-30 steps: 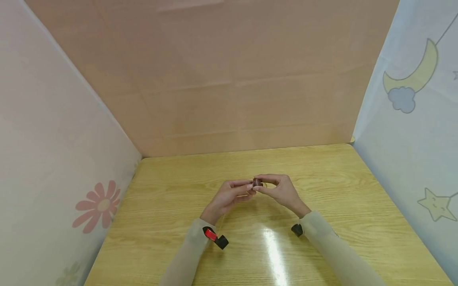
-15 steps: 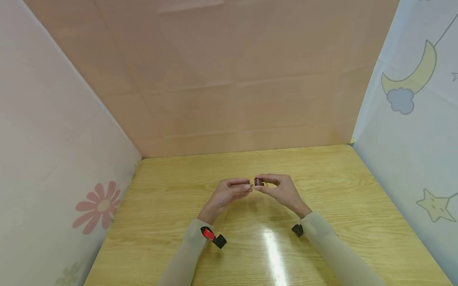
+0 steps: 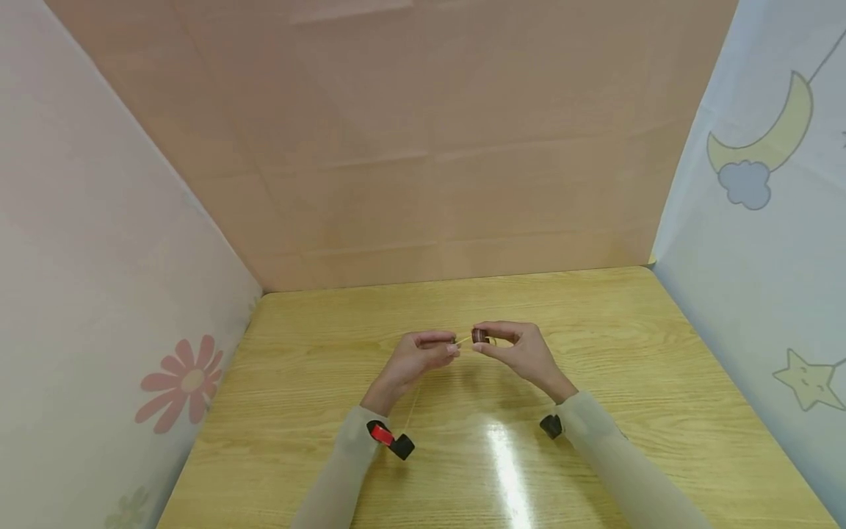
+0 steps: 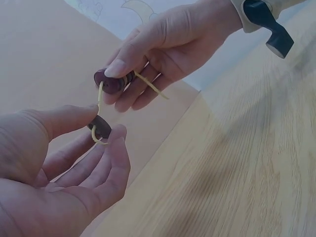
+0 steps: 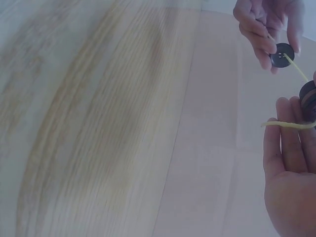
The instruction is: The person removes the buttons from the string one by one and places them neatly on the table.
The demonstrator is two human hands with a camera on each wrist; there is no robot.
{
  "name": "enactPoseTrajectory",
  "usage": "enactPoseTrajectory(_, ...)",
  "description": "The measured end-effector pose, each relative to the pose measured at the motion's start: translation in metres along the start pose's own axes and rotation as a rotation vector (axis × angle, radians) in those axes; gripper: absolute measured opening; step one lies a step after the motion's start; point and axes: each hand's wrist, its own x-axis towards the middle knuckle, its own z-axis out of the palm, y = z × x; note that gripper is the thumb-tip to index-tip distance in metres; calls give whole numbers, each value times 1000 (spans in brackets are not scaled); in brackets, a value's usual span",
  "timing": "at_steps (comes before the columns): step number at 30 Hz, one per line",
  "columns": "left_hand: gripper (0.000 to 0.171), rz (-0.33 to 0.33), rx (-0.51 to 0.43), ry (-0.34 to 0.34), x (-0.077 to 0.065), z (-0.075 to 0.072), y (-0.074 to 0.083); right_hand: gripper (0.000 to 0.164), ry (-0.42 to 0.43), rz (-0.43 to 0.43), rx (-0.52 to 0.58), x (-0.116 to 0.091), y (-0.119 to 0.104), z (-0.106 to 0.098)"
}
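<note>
My left hand (image 3: 413,361) pinches one dark round button (image 5: 279,59) between thumb and fingers. Through the holes of that button runs a yellow string (image 4: 99,97), which leads across a short gap to a stack of dark buttons (image 4: 114,83). Thumb and fingertips of my right hand (image 3: 527,354) grip this stack on its sides, above the table. A short string tail sticks out behind the stack, past the right fingers. Both hands face each other near the middle of the head view. Part of the stack is hidden by the right thumb in the left wrist view.
Under the hands lies a wood-grain table (image 3: 317,411) with a bright glare streak. A plain tan backdrop (image 3: 423,184) rises behind it, with patterned panels on both sides. Black cameras are on the wrists, the left one (image 3: 401,446) with a red strap part.
My left hand has drawn leftward with its button, away from the stack. A stretch of yellow string now shows between the two. The right hand has barely moved.
</note>
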Motion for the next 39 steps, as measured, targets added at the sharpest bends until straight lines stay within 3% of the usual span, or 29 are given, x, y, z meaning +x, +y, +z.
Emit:
enactPoseTrajectory(11, 49, 17, 126, 43, -2, -16, -9, 39, 9, 9, 10, -1, 0, -3)
enactPoseTrajectory(18, 55, 39, 159, 76, -2, -27, -14, 38, 19, 7, 15, -1, -1, -5)
enactPoseTrajectory(23, 51, 33, 202, 136, -1, -36, -19, 37, 26, 9, 16, -2, -1, -7)
enactPoseTrajectory(32, 37, 66, 397, 273, 5, -54, -24, 41, 37, 28, -2, -4, -1, -9)
enactPoseTrajectory(39, 32, 74, 460, 324, 7, -65, -24, 42, 37, 44, 6, -4, -1, -12)
